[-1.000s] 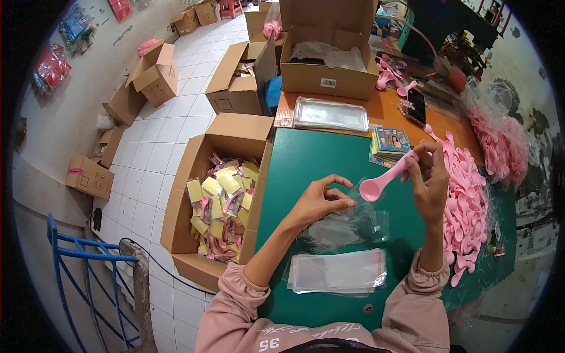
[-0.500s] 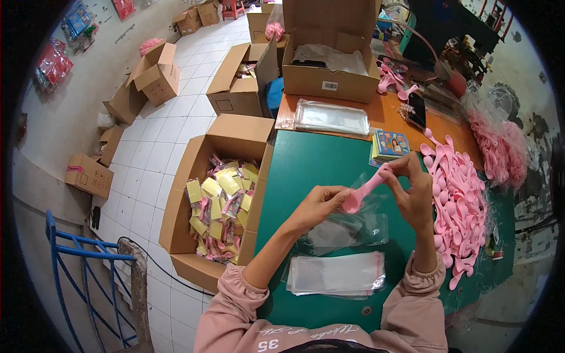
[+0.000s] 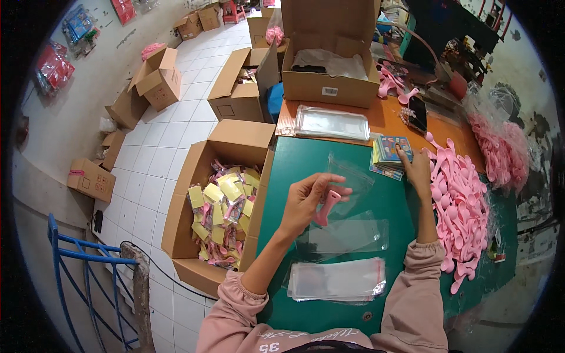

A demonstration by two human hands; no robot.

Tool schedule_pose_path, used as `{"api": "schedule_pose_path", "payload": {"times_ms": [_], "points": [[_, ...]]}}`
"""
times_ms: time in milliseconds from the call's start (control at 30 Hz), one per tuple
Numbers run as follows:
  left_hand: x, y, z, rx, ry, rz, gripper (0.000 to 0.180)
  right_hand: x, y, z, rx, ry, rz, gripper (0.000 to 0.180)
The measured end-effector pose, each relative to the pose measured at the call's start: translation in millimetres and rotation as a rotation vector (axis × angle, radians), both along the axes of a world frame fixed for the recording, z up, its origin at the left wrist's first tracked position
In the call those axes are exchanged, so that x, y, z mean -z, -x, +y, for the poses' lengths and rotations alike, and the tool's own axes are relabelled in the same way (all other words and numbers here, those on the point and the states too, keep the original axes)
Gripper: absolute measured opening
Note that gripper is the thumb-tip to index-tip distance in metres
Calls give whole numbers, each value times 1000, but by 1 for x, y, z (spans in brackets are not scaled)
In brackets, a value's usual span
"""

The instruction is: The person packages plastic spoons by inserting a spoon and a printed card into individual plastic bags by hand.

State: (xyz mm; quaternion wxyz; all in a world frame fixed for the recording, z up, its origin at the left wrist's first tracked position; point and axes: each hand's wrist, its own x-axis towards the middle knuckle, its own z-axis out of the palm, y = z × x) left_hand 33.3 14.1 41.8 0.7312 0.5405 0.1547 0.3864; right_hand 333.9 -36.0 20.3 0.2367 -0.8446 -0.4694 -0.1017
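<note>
Left hand [image 3: 309, 200], fingers closed on a pink spoon [image 3: 325, 207] partly inside a clear bag [image 3: 347, 182], above the middle of the green tabletop [image 3: 294, 170]. Right hand [image 3: 418, 170], fingers spread, touches a card stack [image 3: 391, 154] toward the far right edge. Risk: held one-handed, the limp bag may slip off the spoon. Containers, largest first: floor carton [image 3: 191, 206] off the left edge, filled with yellow-carded packs; far-edge box [image 3: 329, 88] holding plastic sheeting; the bag, holding the spoon.

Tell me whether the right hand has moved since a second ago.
Yes. The right hand let go of the pink spoon and went up and away from the body to the stack of cards near the orange table edge.
</note>
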Motion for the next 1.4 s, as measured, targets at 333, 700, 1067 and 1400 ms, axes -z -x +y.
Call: {"api": "schedule_pose_path", "payload": {"times_ms": [333,700,1067,1400], "points": [[-2,0,-1,-50,-15,63,27,-62,32,-10,-233,-295,476,16],[-14,6,-9,0,-95,233,22,-140,131,-56,-626,-165,378,18],[-22,6,-18,-36,-509,457,41,-97,137,-43,-890,317,103,15],[1,24,13,134,-203,243,60,-94,89,-28,-846,213,917,10]]}}
